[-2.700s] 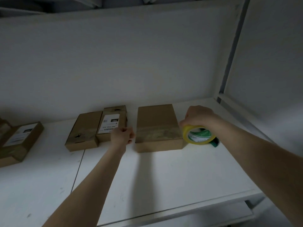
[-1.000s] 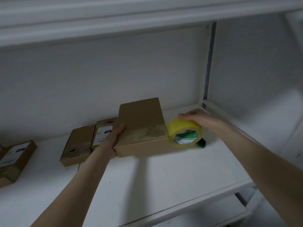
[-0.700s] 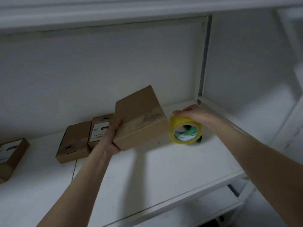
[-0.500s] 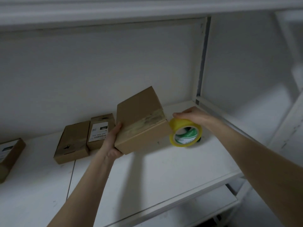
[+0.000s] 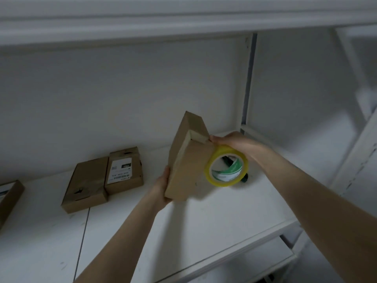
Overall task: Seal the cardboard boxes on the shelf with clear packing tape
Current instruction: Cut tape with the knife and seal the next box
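Note:
A brown cardboard box (image 5: pixel 188 172) is lifted off the white shelf (image 5: pixel 204 217) and tipped steeply on edge, its underside facing me. My left hand (image 5: pixel 162 189) grips its lower left corner. My right hand (image 5: pixel 234 142) holds a yellow-tinted roll of tape (image 5: pixel 226 166) with a green and white core against the box's right side, thumb at the top corner. A strip of tape runs over the box's upper edge.
Two smaller cardboard boxes lie side by side at the back left, one plain (image 5: pixel 85 183) and one with a white label (image 5: pixel 124 169). Another labelled box (image 5: pixel 8 198) shows at the left edge. A dark green object (image 5: pixel 243 178) lies behind the roll. A shelf post (image 5: pixel 247 82) stands at the right.
My left hand has lifted the box off the shelf and rotated it from flat to nearly upright. My right hand with the roll has followed round its right side.

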Available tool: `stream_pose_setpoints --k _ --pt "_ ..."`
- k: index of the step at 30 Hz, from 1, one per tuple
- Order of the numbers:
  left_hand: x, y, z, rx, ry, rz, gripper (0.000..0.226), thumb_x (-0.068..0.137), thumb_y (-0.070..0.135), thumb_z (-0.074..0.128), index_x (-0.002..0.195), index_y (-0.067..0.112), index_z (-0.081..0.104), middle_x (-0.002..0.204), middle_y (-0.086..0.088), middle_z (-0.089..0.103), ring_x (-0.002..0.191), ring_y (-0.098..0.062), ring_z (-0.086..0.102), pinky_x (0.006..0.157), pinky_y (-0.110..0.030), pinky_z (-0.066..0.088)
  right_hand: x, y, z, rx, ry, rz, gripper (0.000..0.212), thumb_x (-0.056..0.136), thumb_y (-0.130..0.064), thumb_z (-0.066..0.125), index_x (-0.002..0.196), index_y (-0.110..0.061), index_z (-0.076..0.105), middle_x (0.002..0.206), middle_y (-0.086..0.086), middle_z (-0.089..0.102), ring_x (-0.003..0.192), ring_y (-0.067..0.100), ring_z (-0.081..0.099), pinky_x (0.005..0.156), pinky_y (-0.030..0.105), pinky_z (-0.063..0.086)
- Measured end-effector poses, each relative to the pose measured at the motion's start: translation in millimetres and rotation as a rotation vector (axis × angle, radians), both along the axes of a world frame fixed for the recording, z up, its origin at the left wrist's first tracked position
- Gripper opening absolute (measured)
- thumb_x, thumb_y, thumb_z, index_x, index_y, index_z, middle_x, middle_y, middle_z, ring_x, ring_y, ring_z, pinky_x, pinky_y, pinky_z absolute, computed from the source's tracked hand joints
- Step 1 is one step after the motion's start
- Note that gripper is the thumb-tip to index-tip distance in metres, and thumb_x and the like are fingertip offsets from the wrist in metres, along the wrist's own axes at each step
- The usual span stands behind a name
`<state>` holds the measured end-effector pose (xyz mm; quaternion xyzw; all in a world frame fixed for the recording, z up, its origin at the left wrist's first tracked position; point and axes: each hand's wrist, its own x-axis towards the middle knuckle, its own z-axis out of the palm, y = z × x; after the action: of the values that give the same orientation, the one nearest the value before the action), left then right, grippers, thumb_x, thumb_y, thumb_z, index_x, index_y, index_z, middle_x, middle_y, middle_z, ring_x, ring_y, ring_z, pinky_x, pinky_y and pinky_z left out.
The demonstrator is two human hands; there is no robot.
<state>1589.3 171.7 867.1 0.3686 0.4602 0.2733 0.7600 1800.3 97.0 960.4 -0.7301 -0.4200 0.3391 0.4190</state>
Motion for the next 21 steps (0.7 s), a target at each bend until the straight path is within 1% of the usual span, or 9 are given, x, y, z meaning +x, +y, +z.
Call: stream_pose_setpoints --k 1,3,5,7,10,12,15,18,21 --pt "9 -2 3 0.105 0.107 0.008 0.047 0.102 0.044 0.037 0.114 0.006 0.063 0.094 -0.014 0.071 0.085 -0.029 0.067 0.073 -0.037 0.056 -1 4 6 -0.037 -0.104 -0.001 0.050 0.075 -0.057 0.073 0.083 -0.008 0.066 0.070 0.005 0.069 0.064 0.018 0.066 0.062 0.026 0.054" --pt "26 -8 17 0.247 0.227 0.020 0.042 0.104 0.034 0.033 0.105 0.008 0.066 0.094 -0.011 0.069 0.086 -0.027 0.063 0.078 -0.035 0.050 -7 12 11 -0.153 -0.343 0.014 0.055 0.072 -0.065 0.072 0.072 -0.011 0.059 0.067 0.003 0.061 0.061 0.017 0.060 0.057 0.026 0.045" --pt "35 -8 32 0.226 0.143 -0.020 0.048 0.103 0.042 0.029 0.093 0.013 0.066 0.090 -0.009 0.070 0.085 -0.025 0.063 0.082 -0.037 0.051 -13 16 6 -0.223 -0.468 0.032 0.059 0.070 -0.070 0.070 0.070 -0.013 0.056 0.067 0.002 0.058 0.061 0.016 0.058 0.054 0.026 0.042" --pt "38 -2 42 0.271 0.099 -0.080 0.052 0.097 0.058 0.033 0.104 0.018 0.065 0.105 -0.006 0.070 0.101 -0.024 0.064 0.096 -0.041 0.049 -15 20 -4 -0.235 -0.503 0.031 0.062 0.068 -0.073 0.068 0.076 -0.013 0.059 0.074 0.003 0.062 0.067 0.018 0.061 0.058 0.026 0.044" --pt "41 10 54 0.676 0.388 -0.205 0.069 0.086 0.070 0.042 0.140 0.026 0.045 0.138 0.001 0.053 0.124 -0.020 0.051 0.108 -0.038 0.038 -25 28 -17 -0.244 -0.614 0.045 0.057 0.072 -0.070 0.064 0.081 -0.015 0.061 0.080 0.002 0.064 0.072 0.019 0.062 0.061 0.028 0.045" --pt "49 16 61 0.937 0.713 -0.338 0.072 0.086 0.068 0.042 0.146 0.028 0.036 0.144 -0.001 0.048 0.128 -0.024 0.048 0.106 -0.037 0.037 -33 32 -17 -0.224 -0.657 0.087 0.042 0.081 -0.058 0.061 0.072 -0.016 0.057 0.075 0.002 0.062 0.069 0.018 0.060 0.060 0.027 0.043" --pt "57 20 67 1.003 0.965 -0.403 0.070 0.091 0.063 0.038 0.149 0.026 0.027 0.147 -0.005 0.044 0.130 -0.029 0.046 0.103 -0.037 0.039 -24 23 -13 -0.188 -0.541 0.211 0.037 0.087 -0.049 0.061 0.071 -0.017 0.059 0.071 0.000 0.061 0.064 0.012 0.058 0.055 0.024 0.043" --pt "62 19 66 0.954 0.959 -0.411 0.085 0.086 0.061 0.052 0.153 0.026 0.014 0.149 -0.003 0.041 0.130 -0.028 0.046 0.103 -0.038 0.041 0 1 -23 -0.119 -0.195 0.285 0.044 0.081 -0.055 0.069 0.093 -0.013 0.070 0.089 0.003 0.072 0.080 0.018 0.069 0.070 0.026 0.054" --pt "68 18 68 0.964 0.914 -0.400 0.087 0.080 0.053 0.063 0.151 0.025 0.022 0.140 -0.001 0.049 0.119 -0.024 0.052 0.093 -0.035 0.045 12 -11 -44 0.013 -0.004 0.248 0.053 0.069 -0.057 0.070 0.091 -0.008 0.071 0.088 0.009 0.073 0.083 0.023 0.070 0.075 0.028 0.055"
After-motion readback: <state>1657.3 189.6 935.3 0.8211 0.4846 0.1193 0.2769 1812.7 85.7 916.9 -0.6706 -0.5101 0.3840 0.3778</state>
